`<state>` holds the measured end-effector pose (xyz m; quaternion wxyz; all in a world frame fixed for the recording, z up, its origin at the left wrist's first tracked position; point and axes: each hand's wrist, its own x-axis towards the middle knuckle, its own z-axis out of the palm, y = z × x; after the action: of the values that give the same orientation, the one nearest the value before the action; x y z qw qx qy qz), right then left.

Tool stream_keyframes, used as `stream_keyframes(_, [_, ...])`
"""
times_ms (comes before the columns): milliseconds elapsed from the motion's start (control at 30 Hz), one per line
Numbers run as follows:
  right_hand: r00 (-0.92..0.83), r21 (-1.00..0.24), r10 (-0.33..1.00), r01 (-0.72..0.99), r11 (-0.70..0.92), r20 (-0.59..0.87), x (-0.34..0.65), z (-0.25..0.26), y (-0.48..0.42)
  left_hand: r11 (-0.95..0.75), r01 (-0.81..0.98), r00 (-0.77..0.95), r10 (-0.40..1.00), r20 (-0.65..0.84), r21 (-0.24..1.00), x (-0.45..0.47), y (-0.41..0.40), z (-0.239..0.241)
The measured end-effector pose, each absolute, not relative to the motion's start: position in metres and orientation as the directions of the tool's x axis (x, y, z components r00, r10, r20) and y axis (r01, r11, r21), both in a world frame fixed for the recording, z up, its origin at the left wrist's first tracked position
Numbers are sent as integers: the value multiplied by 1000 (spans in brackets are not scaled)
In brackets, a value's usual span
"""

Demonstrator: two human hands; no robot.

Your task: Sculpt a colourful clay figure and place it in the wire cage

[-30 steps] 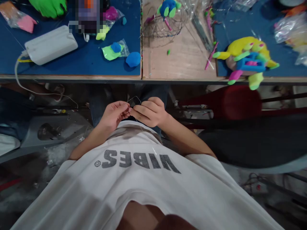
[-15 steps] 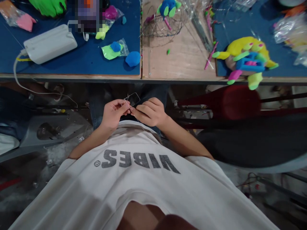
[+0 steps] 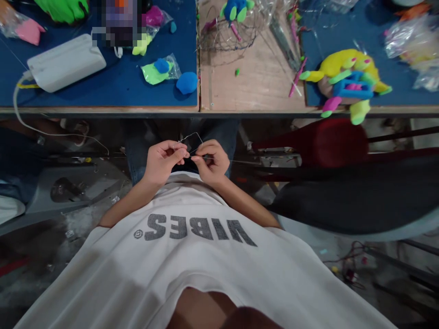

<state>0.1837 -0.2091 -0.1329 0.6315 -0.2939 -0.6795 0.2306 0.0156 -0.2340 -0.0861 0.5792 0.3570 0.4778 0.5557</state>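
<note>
Below the table edge, just in front of my shirt, a thin silvery wire (image 3: 190, 135) is held between both hands. It is bent into an angular loop that rises above the fingers. My left hand (image 3: 163, 161) pinches the wire at the loop's left end, thumb against fingertips. Close beside it, my right hand (image 3: 212, 160) is closed on the wire, with thumb and forefinger together. A straight tail of wire (image 3: 243, 161) runs out to the right past my right hand. The exact spot where the strands meet is hidden by the fingertips.
On the table (image 3: 219, 93) lie a white power adapter (image 3: 66, 63) with a cable, a blue clay lump (image 3: 187, 83), a wire frame (image 3: 228, 39) and a yellow clay figure (image 3: 350, 80) at the edge. A red stool (image 3: 338, 141) stands below, right.
My right hand has turned, so its thumb and forefinger now show. The wire tail now stretches out to the right, and the loop has changed angle. My left hand stays nearly in place.
</note>
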Motion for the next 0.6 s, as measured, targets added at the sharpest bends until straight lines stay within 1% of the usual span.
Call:
stream_keyframes(67, [60,-711,709,57,701,703,184,-136,-206,123,-303,-64,987,-149,945,17,-234,-84])
stream_keyframes(133, [76,-732,729,40,680,681,186,-138,-204,118,-300,-56,988,-141,947,18,-234,-81])
stream_keyframes(267, [-25,-761,764,78,644,644,194,-134,-202,111,-270,-58,990,-131,956,17,-235,-75])
stream_keyframes(400, [-118,-795,794,51,605,596,198,-123,-198,133,-236,-31,989,-145,963,13,-235,-73])
stream_keyframes(433, [-107,-806,806,54,589,582,198,-121,-197,141,-228,-20,989,-150,963,11,-235,-72])
stream_keyframes(500, [-29,-823,825,53,565,564,198,-117,-195,160,-211,-2,986,-165,964,9,-234,-72])
stream_keyframes(600, [57,-833,832,7,553,553,196,-114,-193,180,-190,20,984,-180,965,7,-233,-72])
